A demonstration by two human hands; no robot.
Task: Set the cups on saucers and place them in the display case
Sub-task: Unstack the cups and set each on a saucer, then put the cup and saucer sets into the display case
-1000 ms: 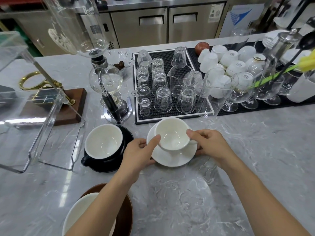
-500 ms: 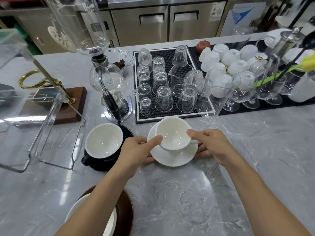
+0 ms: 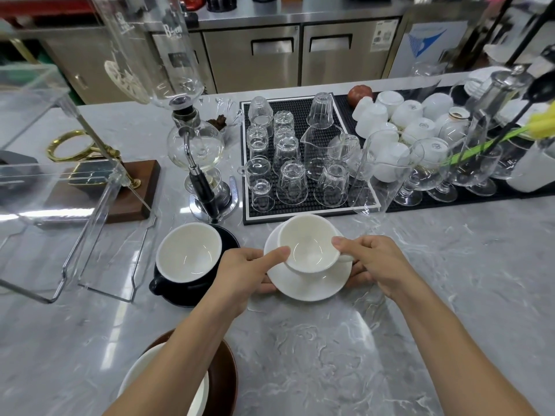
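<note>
A white cup (image 3: 307, 244) stands on a white saucer (image 3: 312, 283) in the middle of the marble counter. My left hand (image 3: 246, 271) grips the saucer's left edge, its thumb against the cup's rim. My right hand (image 3: 375, 262) holds the right side, thumb on the cup's rim by the handle, fingers under the saucer's edge. To the left stands a black cup with a white inside (image 3: 187, 256) on a black saucer (image 3: 229, 238). A clear acrylic display case (image 3: 60, 181) stands open at the far left.
A siphon coffee maker (image 3: 198, 151) rises just behind the black cup. Black mats (image 3: 300, 115) hold several upturned glasses and white cups (image 3: 405, 121). A brown saucer with a white cup (image 3: 219, 382) sits at the near edge under my left arm.
Both hands keep their hold on the white cup and saucer. The set looks to have shifted slightly toward me, and the cup looks a little tilted.
</note>
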